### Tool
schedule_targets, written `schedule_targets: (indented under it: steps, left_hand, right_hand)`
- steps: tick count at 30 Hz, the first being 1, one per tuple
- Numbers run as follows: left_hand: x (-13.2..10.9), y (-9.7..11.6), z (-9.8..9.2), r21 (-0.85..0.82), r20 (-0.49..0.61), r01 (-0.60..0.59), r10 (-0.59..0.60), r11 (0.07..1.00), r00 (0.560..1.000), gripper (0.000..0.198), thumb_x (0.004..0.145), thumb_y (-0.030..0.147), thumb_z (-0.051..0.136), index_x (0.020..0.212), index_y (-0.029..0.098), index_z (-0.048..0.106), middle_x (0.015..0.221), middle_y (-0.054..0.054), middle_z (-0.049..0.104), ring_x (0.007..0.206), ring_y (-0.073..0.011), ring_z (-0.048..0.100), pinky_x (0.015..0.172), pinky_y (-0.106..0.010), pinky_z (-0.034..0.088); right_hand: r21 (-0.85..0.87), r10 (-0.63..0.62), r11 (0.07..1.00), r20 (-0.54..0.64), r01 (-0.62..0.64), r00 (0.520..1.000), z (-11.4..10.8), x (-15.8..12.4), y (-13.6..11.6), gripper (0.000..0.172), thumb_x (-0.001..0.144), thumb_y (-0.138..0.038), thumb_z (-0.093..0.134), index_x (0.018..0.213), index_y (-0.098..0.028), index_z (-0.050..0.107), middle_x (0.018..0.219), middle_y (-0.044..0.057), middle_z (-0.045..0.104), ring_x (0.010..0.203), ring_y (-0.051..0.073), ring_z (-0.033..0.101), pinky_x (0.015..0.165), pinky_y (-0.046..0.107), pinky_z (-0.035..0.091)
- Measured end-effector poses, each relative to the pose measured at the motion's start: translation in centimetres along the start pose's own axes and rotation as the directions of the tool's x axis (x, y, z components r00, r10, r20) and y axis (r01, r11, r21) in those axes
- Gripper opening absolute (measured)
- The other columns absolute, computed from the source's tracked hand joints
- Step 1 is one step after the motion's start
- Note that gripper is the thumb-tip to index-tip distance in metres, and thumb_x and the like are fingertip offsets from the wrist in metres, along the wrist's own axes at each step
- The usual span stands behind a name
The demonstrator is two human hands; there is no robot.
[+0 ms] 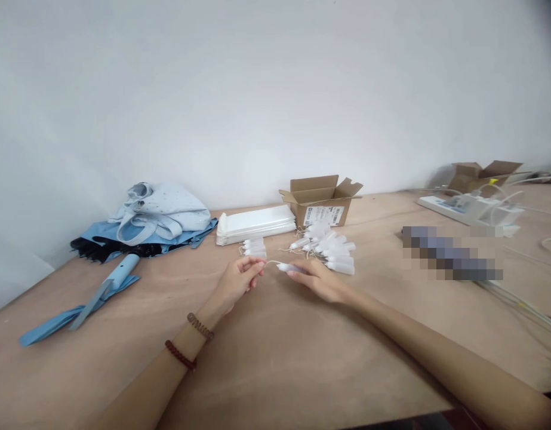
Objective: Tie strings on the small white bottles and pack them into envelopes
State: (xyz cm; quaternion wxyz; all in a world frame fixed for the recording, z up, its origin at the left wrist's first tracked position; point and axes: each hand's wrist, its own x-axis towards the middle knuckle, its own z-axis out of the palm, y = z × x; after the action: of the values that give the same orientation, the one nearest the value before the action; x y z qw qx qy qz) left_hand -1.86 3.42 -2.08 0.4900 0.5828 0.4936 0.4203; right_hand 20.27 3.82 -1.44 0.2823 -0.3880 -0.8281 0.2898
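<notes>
Near the middle of the table, my right hand (320,279) is closed around a small whitish plastic tube (283,267) with a rounded end. A thin pale cord (271,261) runs from that end to my left hand (240,279), whose thumb and finger pinch it. Just beyond the right hand lies a loose pile of similar tubes with cords (328,240). A smaller row of them (254,246) rests past the left hand. My right fingers hide part of the held tube.
Behind the tubes stand a stack of flat white packets (256,222) and an open cardboard box (335,206). A light-blue cloth bag (168,206) and a blue umbrella (121,272) lie at left. At right are a power strip (445,209), cables, a blurred-out object (449,254) and another box (472,176).
</notes>
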Motion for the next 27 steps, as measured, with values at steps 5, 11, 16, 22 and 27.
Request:
schedule_targets:
  steps: [5,11,16,22,27]
  left_hand:
    - [-0.1,0.2,0.1,0.031,0.017,0.011,-0.011,0.999,1.0,0.035,0.075,0.047,0.06,0.085,0.014,0.062,0.07,0.002,0.056,0.045,-0.0045,0.039,0.041,-0.019,0.026]
    - [-0.1,0.0,0.2,0.065,0.031,0.03,-0.032,0.997,0.999,0.035,0.077,0.048,0.059,0.08,0.013,0.061,0.061,0.003,0.053,0.042,-0.0044,0.036,0.04,-0.018,0.025]
    - [-0.3,0.0,0.6,-0.034,0.034,0.046,-0.045,0.998,0.998,0.039,0.078,0.051,0.056,0.079,0.013,0.061,0.069,0.0,0.055,0.045,-0.0051,0.04,0.039,-0.018,0.026]
    - [-0.4,0.3,0.6,-0.069,0.048,0.067,-0.063,0.995,0.997,0.038,0.078,0.05,0.057,0.082,0.012,0.062,0.071,-0.001,0.055,0.046,-0.0052,0.041,0.039,-0.018,0.026]
    - [-0.4,0.2,0.1,-0.022,0.038,0.036,-0.035,0.999,0.999,0.034,0.077,0.047,0.06,0.079,0.013,0.06,0.059,0.003,0.05,0.045,-0.0061,0.039,0.041,-0.019,0.027]
  right_hand:
    - [0.019,-0.006,1.0,-0.008,0.006,1.0,0.0,0.0,0.0,0.033,0.092,-0.042,0.041,0.093,-0.019,0.065,0.082,0.002,0.066,0.074,0.019,0.056,0.07,0.031,0.04]
    - [0.075,0.04,0.996,0.007,-0.04,0.999,-0.2,-0.1,-0.6,0.038,0.091,-0.047,0.041,0.092,-0.018,0.066,0.083,0.003,0.065,0.077,0.02,0.054,0.072,0.03,0.039]
    - [0.119,0.063,0.99,0.071,-0.071,0.995,0.0,-0.1,-1.1,0.039,0.091,-0.047,0.041,0.081,-0.015,0.062,0.079,0.002,0.061,0.073,0.018,0.051,0.068,0.029,0.035]
    - [0.137,0.074,0.987,0.051,-0.08,0.996,0.1,-0.1,-1.1,0.038,0.091,-0.046,0.041,0.081,-0.016,0.061,0.075,0.002,0.057,0.071,0.017,0.048,0.067,0.029,0.033]
    - [0.138,0.085,0.987,0.021,-0.087,0.996,-0.1,0.0,-0.8,0.038,0.09,-0.047,0.04,0.082,-0.017,0.062,0.075,0.002,0.057,0.07,0.018,0.047,0.066,0.03,0.033]
